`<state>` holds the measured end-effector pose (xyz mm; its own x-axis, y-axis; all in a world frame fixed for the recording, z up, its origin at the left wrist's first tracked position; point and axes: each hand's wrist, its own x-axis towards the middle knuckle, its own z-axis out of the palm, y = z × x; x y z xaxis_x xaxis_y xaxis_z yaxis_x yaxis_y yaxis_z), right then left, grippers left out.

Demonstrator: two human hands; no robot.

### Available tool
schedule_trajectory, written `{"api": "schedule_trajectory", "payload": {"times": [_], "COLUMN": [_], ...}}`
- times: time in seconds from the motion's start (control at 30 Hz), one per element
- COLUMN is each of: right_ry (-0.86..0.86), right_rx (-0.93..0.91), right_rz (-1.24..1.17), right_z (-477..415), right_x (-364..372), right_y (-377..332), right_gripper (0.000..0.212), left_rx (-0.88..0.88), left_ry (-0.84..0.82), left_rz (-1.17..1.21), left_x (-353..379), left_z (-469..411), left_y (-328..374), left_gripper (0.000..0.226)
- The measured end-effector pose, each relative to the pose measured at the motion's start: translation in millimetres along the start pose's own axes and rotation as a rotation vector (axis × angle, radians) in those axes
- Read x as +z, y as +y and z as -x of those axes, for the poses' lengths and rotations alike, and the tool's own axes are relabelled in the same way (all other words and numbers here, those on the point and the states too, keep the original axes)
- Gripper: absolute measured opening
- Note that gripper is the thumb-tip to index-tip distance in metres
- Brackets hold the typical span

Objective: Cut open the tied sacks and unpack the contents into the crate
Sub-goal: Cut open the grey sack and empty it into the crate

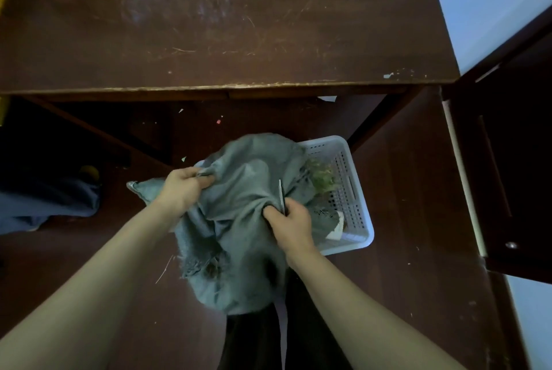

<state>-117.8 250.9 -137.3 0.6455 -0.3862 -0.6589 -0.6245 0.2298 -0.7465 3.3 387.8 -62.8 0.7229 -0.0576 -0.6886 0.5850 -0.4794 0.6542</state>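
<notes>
L hand (186, 187): fingers curled tight, bunching the sack (239, 235) at its left edge. Sack hangs btw both hands, partly over the crate (358, 220). R hand (291, 226): fingers clenched on a mid fold, thin blade (281, 193) poking up from the fist. Green stuff (322, 175) in the crate.

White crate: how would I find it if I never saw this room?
Look at the floor just in front of the big brown table. Near the table's right leg sits the white crate, half covered by a grey sack. It alone is white plastic with rows of little holes in its sides.
</notes>
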Motion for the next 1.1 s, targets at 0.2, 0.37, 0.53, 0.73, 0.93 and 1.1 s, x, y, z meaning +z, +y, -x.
{"api": "schedule_trajectory", "payload": {"times": [0.2,0.37,0.53,0.73,0.93,1.1], "right_ry": [-0.016,-0.204,0.004,0.191,0.233,0.413], "right_rx": [0.164,0.167,0.066,0.083,0.147,-0.014], "right_rz": [-0.074,-0.204,-0.112,0.508,0.377,-0.088], "right_z": [-6,5,-27,-104,-145,-148], "right_x": [6,0,-43,-98,-100,-125], "right_y": [-1,-9,-7,47,77,35], "right_gripper": [0.011,0.025,0.018,0.081,0.023,0.004], "left_rx": [-0.151,0.344,0.106,-0.04,-0.036,0.058], "left_ry": [-0.671,-0.093,-0.096,-0.137,-0.181,-0.133], "left_rz": [-0.559,-0.676,-0.603,-0.528,-0.532,-0.657], "left_x": [14,70,58,46,49,51], "left_z": [12,5,-16,-36,-49,-50], "left_y": [-35,-90,-92,-96,-103,-113], "left_gripper": [0.108,0.047,0.015,0.011,0.021,0.042]}}
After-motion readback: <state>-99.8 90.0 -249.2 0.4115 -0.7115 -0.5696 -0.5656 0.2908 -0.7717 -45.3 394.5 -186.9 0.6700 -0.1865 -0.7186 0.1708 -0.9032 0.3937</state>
